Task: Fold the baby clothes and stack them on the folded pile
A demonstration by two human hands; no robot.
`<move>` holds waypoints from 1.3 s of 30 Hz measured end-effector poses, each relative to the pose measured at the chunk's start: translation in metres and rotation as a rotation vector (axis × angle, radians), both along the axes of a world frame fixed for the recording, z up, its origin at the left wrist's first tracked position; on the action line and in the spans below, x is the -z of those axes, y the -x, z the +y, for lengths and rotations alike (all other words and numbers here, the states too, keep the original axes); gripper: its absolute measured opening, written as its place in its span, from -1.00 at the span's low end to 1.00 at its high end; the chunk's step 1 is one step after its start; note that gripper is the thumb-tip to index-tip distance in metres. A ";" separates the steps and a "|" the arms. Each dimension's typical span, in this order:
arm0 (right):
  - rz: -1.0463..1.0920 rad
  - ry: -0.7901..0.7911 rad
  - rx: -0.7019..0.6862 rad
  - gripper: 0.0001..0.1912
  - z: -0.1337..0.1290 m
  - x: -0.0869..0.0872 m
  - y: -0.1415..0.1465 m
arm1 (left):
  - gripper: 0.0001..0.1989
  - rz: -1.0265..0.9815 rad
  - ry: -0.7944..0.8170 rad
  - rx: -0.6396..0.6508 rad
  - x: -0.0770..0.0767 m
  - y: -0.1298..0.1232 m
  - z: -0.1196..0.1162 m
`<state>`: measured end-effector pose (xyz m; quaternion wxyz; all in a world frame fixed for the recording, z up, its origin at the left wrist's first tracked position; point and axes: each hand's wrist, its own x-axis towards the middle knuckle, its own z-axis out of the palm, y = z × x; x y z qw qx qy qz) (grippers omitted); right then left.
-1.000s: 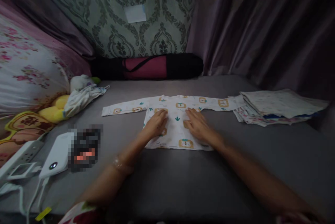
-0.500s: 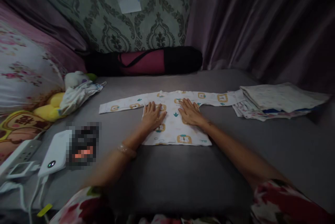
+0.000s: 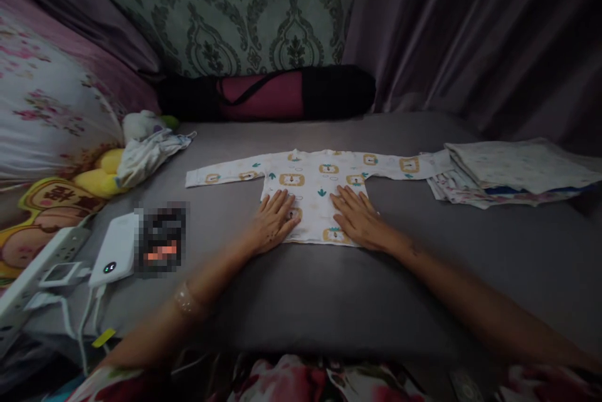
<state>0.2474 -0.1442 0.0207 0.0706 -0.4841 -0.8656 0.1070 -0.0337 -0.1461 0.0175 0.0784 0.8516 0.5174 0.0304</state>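
A small white long-sleeved shirt (image 3: 308, 198) with a lion and leaf print lies spread flat on the grey bed surface (image 3: 301, 301), both sleeves stretched out sideways. My left hand (image 3: 274, 220) rests flat on the lower left of its body, fingers spread. On the lower right lies my right hand (image 3: 358, 217), palm down with the fingers apart. Neither hand grips the cloth. The right sleeve's cuff reaches a stack of folded clothes (image 3: 522, 167) and touches its near left corner.
At left are a power strip (image 3: 42, 273), a white power bank (image 3: 115, 248) with cables, and a blurred-out dark object (image 3: 162, 239). Plush toys (image 3: 101, 173) and a crumpled cloth (image 3: 150, 154) lie behind them. A black and pink rolled bag (image 3: 263, 95) lies along the wall.
Both hands have slid down the shirt toward its bottom hem, moving slightly apart. The camera view has shifted a little, and the shirt still lies flat.
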 end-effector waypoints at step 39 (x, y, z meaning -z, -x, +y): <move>-0.020 0.027 0.351 -0.30 0.134 0.008 0.040 | -0.40 0.002 -0.073 -0.279 0.011 -0.050 0.134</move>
